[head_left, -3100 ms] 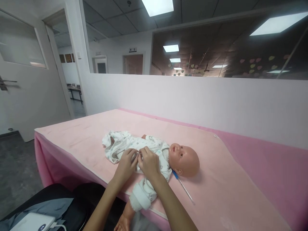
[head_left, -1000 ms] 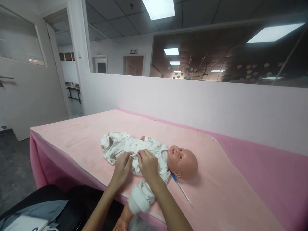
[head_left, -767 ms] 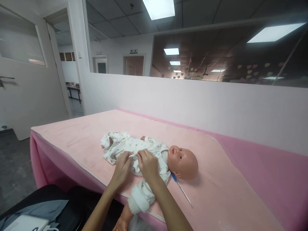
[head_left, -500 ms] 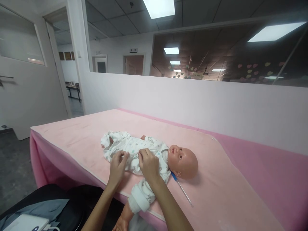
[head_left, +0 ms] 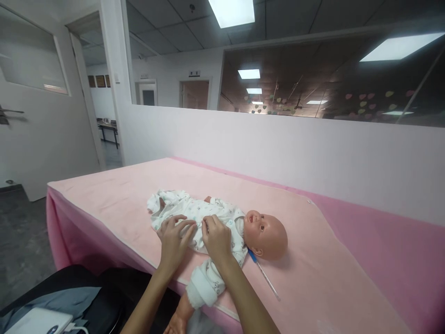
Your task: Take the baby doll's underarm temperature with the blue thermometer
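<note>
A baby doll (head_left: 266, 235) lies on its back on the table, its head to the right. It wears a white printed romper (head_left: 198, 208) with snaps down the front. My right hand (head_left: 216, 236) pinches the romper's front edge at the chest. Beside it, my left hand (head_left: 176, 239) rests on the romper's belly, fingers somewhat apart and their tips by the same edge. Toward me, the doll's near arm hangs over the table edge, its white cuff (head_left: 204, 287) bunched up. Both hands hide part of the front opening.
A thin clear stick with a blue end (head_left: 266, 276) lies by the doll's neck. Pink padded cloth (head_left: 114, 190) covers the table, with a white wall (head_left: 278, 144) behind. A white device with a cable (head_left: 40, 321) sits on dark fabric at lower left.
My left hand has moved right along the romper toward my right hand, and its fingers have spread from a pinch. My right hand stays at the chest edge.
</note>
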`<state>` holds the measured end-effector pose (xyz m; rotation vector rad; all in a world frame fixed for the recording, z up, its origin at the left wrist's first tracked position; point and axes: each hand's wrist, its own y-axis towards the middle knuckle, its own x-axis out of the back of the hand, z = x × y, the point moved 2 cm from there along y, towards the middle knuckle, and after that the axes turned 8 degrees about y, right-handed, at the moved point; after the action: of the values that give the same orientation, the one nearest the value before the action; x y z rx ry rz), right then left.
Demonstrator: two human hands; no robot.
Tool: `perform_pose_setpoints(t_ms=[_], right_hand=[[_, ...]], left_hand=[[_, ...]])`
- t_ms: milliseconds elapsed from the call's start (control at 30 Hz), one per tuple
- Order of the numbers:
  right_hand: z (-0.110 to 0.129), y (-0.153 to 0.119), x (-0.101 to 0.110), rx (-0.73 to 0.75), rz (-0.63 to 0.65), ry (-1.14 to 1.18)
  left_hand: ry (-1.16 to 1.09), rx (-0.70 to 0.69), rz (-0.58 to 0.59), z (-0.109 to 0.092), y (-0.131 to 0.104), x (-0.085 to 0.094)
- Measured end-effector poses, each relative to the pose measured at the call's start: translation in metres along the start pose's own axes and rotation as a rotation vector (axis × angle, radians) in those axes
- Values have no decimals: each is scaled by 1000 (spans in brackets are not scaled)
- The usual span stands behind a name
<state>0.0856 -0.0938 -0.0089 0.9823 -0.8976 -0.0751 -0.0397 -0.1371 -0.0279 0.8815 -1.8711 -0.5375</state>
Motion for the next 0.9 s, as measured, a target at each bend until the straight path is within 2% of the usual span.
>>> perform_pose_setpoints(t_ms=[300,533,633,733,900], right_hand=[[-1,-1,0,-1,-5,-1],[-1,1,3,-70,-55,24],[-1,1,5,-84,-62,50],[0,0,7,-98,-20,43],[1,0,10,-166,18,-45]], left_hand=[[-51,-30,119,5,4,-11],[-114,192,74,19,2,-12],[-72,209,87,18,5,-11],[-65,130,105,19,15,-9],[-102,-120,177,30,31,-6]])
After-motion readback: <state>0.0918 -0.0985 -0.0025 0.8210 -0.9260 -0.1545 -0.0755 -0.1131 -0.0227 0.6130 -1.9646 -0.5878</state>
